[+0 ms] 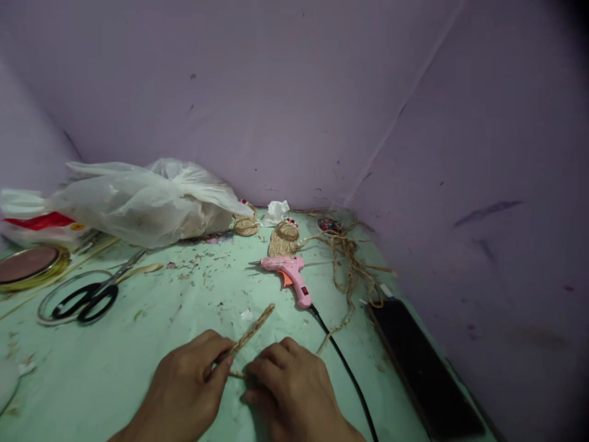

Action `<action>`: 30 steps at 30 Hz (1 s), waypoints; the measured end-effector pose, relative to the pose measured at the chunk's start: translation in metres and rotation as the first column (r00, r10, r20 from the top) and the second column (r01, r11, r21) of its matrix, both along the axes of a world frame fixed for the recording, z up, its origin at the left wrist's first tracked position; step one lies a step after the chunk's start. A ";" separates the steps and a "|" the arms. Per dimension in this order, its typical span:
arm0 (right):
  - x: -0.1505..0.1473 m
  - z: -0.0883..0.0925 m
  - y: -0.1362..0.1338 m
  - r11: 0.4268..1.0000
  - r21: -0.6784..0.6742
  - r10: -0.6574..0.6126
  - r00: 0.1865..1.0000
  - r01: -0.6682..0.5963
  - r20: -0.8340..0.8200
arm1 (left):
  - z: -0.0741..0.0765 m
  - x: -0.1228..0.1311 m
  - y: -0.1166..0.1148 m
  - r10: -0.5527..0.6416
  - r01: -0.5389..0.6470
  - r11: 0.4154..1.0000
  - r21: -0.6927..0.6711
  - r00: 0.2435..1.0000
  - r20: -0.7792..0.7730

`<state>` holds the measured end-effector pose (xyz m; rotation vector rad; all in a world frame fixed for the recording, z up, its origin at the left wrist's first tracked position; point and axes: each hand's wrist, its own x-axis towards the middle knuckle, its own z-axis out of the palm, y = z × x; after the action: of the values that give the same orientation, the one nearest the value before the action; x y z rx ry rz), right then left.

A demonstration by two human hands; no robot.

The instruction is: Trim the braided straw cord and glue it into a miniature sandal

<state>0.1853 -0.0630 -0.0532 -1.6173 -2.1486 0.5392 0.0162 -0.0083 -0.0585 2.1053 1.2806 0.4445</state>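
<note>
Between the thumb and fingers of my left hand (196, 374) is pinched a braided jute cord (254, 326), its stiff end pointing up and away to the right. My right hand (288, 387) is beside it, fingers curled around a thinner stretch of the same cord that runs between both hands. From behind the right hand, more jute (338, 325) trails off toward a loose tangle. Ahead of my hands lies a pink glue gun (288, 273) on its side, nozzle to the left. Just behind it sits a coiled jute piece (284, 238) with red beads.
Scissors with black handles (94, 301) lie at the left, near a round tin (30, 267). A white plastic bag (151, 202) rests against the wall. Tangled jute (347, 258) and a black phone-like slab (423, 368) occupy the right. The glue gun's black cable (347, 365) runs toward me.
</note>
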 end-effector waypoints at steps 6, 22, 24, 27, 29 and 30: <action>-0.001 -0.005 -0.002 0.984 0.022 0.172 0.982 -0.174 0.074 | 0.014 -0.002 -0.001 0.007 -0.016 0.991 -0.131 0.998 -0.069; 0.009 -0.008 -0.001 0.976 0.119 0.187 0.982 -0.183 -0.025 | 0.017 -0.004 -0.007 -0.158 0.136 0.984 -0.115 0.965 -0.211; 0.009 -0.010 0.000 0.977 0.155 0.153 0.988 -0.147 -0.022 | 0.015 -0.005 -0.008 -0.221 0.208 0.975 -0.083 0.953 -0.209; 0.010 -0.013 0.000 0.973 0.215 0.089 0.996 -0.081 -0.030 | 0.012 -0.006 -0.009 -0.284 0.282 0.958 -0.045 0.928 -0.241; 0.011 -0.013 0.000 0.974 0.221 0.063 0.998 -0.056 -0.025 | 0.011 -0.006 -0.009 -0.313 0.316 0.948 -0.035 0.910 -0.271; 0.011 -0.012 0.000 0.977 0.206 0.056 0.998 -0.050 -0.024 | 0.011 -0.006 -0.008 -0.324 0.328 0.944 -0.035 0.903 -0.282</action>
<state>0.1963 -0.0628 -0.0654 -1.4359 -2.1519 0.3407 0.0099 -0.0167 -0.0470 2.4022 1.0409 0.0015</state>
